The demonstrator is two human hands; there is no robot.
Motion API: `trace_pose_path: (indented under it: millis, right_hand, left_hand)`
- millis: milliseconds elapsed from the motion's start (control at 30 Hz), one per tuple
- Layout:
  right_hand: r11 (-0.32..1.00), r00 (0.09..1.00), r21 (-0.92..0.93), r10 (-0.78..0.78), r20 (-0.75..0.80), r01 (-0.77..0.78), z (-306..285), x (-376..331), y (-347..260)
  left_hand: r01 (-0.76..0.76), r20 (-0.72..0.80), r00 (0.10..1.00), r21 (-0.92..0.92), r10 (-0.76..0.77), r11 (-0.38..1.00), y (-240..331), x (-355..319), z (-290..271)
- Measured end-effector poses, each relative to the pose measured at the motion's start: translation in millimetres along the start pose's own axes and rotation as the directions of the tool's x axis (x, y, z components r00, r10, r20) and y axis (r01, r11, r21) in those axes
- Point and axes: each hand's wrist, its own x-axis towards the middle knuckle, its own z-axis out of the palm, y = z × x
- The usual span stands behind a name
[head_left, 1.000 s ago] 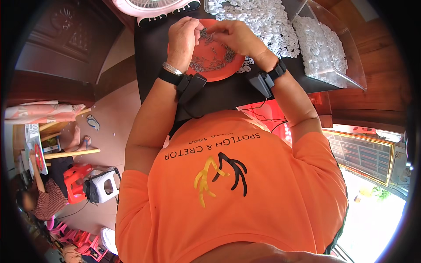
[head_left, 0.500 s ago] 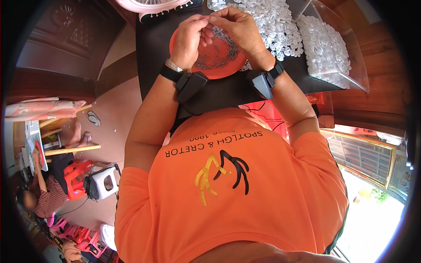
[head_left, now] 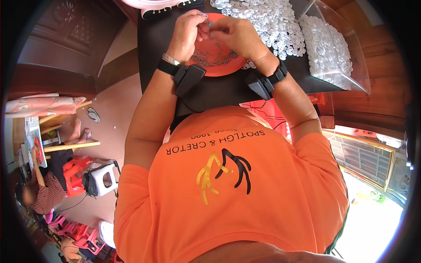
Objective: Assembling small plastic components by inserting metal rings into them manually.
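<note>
Both my hands are over a round orange-red plate [head_left: 218,71] with many small thin grey metal pieces [head_left: 215,58] lying in it. At the plate's left side my left hand [head_left: 186,34] is closed, fingers curled, with a tiny pale bit at the thumb and index tips; I cannot make out its kind. Facing it, my right hand [head_left: 242,38] has thumb and index pinched close to the left fingers. Whatever sits in that pinch is hidden. To the right of the plate spreads a heap of small white plastic pieces with holes [head_left: 280,28].
A clear plastic bin [head_left: 346,72] holding more white pieces stands at the right of the black table [head_left: 215,94]. A pink-and-black object [head_left: 153,6] is at the back left. Far left, a person [head_left: 46,193] sits near red and white stools [head_left: 103,179].
My right hand has dropped slightly toward me and its fingertips have come away from the left fingertips. My left hand stays closed at nearly the same place.
</note>
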Motion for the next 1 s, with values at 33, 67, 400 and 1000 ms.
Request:
trace_pose_path:
  millis: [33, 67, 400, 1000]
  right_hand:
    - [0.992, 0.992, -0.115, -0.038, 0.123, 0.052, 0, -4, -3]
    - [0.968, 0.967, -0.222, -0.061, 0.248, 0.118, 0, -6, -5]
    - [0.832, 0.93, -0.506, -0.031, 0.367, 0.228, 20, -10, -10]
    - [0.877, 0.99, 0.467, 0.058, 0.126, -0.111, -18, 9, 25]
  left_hand:
    - [-0.018, -0.025, 1.0, 0.013, 0.019, 1.0, 0, 0, -1]
    - [-0.018, -0.027, 0.999, 0.013, 0.018, 1.0, 0, 0, -1]
    - [-0.086, -0.058, 0.994, 0.039, 0.088, 0.996, 1, 0, 5]
    - [-0.022, 0.029, 0.999, 0.046, 0.021, 0.999, 9, -16, 22]
